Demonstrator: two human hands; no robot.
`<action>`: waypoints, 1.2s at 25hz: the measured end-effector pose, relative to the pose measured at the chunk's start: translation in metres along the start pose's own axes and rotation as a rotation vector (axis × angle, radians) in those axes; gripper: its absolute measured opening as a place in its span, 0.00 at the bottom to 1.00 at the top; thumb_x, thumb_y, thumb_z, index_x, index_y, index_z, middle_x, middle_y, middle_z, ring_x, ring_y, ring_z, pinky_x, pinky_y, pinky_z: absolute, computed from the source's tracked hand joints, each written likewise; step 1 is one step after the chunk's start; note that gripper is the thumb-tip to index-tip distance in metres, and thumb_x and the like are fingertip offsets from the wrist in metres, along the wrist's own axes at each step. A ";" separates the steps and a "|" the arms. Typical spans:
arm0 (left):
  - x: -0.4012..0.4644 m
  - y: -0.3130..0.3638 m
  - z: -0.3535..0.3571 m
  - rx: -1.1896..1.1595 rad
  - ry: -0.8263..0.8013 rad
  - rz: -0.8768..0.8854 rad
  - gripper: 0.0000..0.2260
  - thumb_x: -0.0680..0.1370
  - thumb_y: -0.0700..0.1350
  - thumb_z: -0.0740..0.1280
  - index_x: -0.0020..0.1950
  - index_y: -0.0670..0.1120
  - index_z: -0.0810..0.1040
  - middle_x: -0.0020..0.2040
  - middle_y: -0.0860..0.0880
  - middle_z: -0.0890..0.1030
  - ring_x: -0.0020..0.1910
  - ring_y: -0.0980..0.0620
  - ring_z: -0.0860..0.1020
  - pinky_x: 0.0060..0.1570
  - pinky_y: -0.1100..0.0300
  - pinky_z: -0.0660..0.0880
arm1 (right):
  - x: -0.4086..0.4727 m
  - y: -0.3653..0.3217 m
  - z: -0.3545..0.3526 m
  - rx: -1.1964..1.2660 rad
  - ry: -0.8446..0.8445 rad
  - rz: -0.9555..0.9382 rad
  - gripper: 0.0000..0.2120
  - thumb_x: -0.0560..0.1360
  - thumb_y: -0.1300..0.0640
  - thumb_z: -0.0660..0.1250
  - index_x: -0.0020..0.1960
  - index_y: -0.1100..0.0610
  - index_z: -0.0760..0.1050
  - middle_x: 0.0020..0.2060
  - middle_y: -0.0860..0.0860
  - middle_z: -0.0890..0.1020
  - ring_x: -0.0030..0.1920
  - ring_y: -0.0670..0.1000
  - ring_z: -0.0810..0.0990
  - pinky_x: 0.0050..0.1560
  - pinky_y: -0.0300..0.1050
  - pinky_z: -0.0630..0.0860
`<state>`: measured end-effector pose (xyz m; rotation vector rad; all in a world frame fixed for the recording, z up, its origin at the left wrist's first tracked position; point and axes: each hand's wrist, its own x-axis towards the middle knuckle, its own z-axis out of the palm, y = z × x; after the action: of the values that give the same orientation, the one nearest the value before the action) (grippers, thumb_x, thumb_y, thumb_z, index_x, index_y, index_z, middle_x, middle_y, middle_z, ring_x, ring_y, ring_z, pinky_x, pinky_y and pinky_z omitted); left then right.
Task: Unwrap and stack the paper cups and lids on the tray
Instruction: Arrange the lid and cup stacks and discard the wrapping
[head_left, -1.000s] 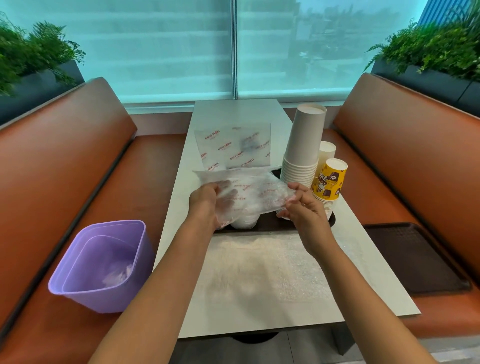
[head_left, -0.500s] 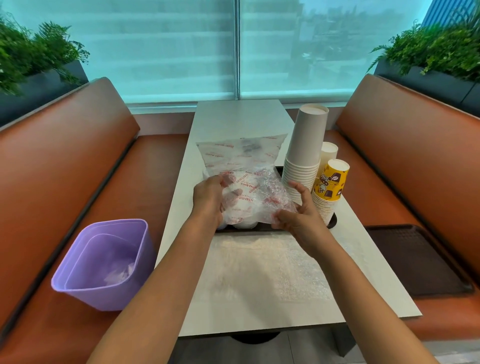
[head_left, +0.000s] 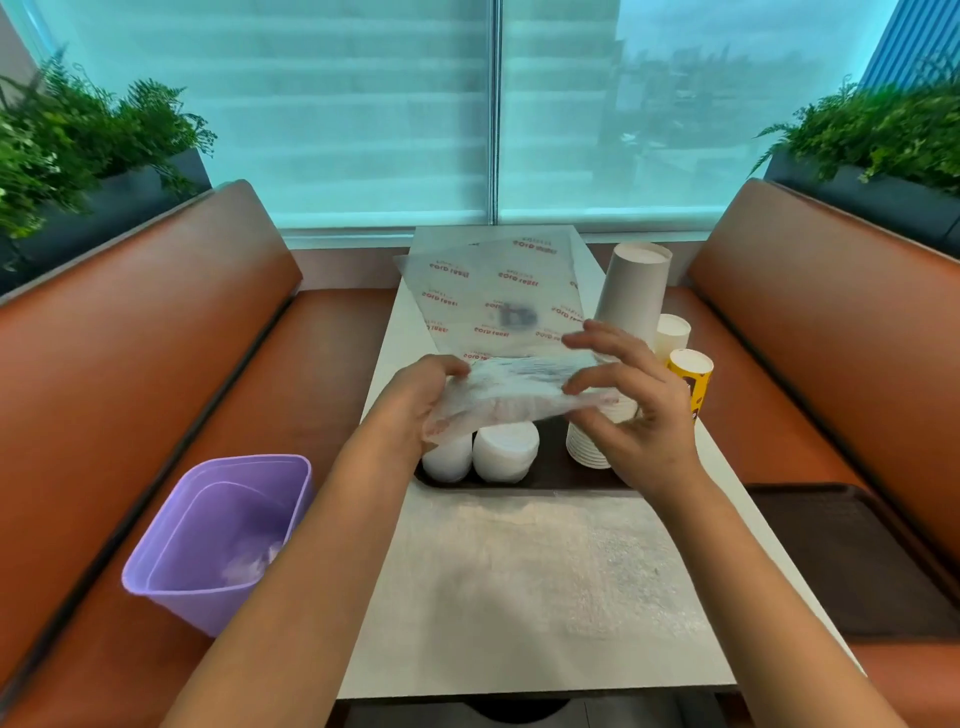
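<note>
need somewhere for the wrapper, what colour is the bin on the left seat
Purple (lilac) bin, plain with no pattern, clearest in the head view.

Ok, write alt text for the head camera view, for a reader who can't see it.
Both hands, the left hand and the right hand, hold a crumpled clear plastic wrapper above a dark tray on a table. The tray holds white lid stacks and paper cup stacks. A purple bin sits on the orange bench to the left.
</note>
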<state>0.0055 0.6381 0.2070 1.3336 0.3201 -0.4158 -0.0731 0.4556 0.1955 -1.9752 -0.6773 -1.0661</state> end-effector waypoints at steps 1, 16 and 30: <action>-0.006 0.004 0.001 0.000 -0.031 0.020 0.14 0.77 0.44 0.64 0.60 0.40 0.75 0.49 0.44 0.80 0.40 0.47 0.81 0.30 0.62 0.78 | 0.010 -0.002 0.001 0.019 0.066 0.028 0.06 0.72 0.56 0.69 0.44 0.59 0.78 0.47 0.47 0.81 0.54 0.45 0.79 0.58 0.40 0.73; -0.035 0.040 0.023 -0.040 0.012 0.995 0.09 0.76 0.34 0.66 0.41 0.48 0.77 0.32 0.60 0.80 0.32 0.63 0.76 0.38 0.68 0.74 | 0.070 -0.015 0.002 0.363 0.205 0.516 0.08 0.79 0.61 0.62 0.42 0.53 0.74 0.32 0.44 0.80 0.35 0.41 0.79 0.39 0.29 0.73; -0.030 0.034 0.012 0.031 -0.289 0.939 0.08 0.73 0.42 0.67 0.51 0.49 0.73 0.42 0.57 0.82 0.41 0.61 0.79 0.40 0.70 0.74 | 0.070 -0.008 0.007 0.352 0.367 0.561 0.10 0.76 0.65 0.66 0.38 0.54 0.74 0.28 0.45 0.77 0.23 0.42 0.74 0.23 0.38 0.73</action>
<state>-0.0053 0.6357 0.2530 1.2829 -0.5519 0.1849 -0.0401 0.4717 0.2561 -1.4785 -0.0838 -0.8531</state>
